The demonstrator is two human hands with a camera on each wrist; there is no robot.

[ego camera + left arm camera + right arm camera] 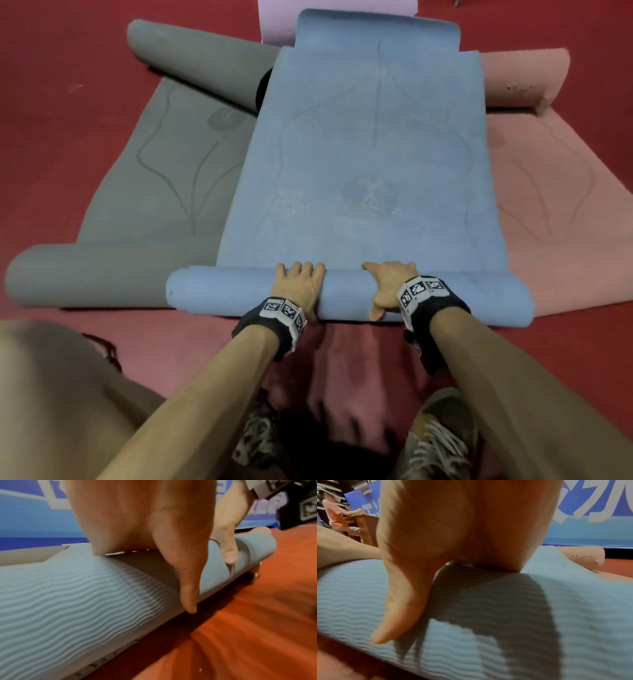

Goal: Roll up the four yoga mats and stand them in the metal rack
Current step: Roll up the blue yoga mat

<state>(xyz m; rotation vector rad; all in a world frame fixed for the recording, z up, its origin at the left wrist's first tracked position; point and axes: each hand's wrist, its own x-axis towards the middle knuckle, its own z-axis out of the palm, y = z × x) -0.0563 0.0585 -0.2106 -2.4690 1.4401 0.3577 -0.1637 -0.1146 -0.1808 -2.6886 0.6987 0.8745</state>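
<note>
Rolling blue mat from near end: left hand, right hand curled over roll; next, even push farward.

The blue mat hides the lilac mat's near part.

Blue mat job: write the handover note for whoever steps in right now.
Left hand: on the blue mat, fingers draped over the top of its rolled near end, thumb down the near side.
Right hand: on the same roll, just to the right, same hold.
Blue mat: near end rolled, most of it flat, far end curling up. It lies over a grey mat on the left and a pink mat on the right, both partly rolled at their ends. A lilac mat peeks out behind.
Done: blue roll begun only.
Left: finish all four rolls, then rack them; no rack is in view.
</note>
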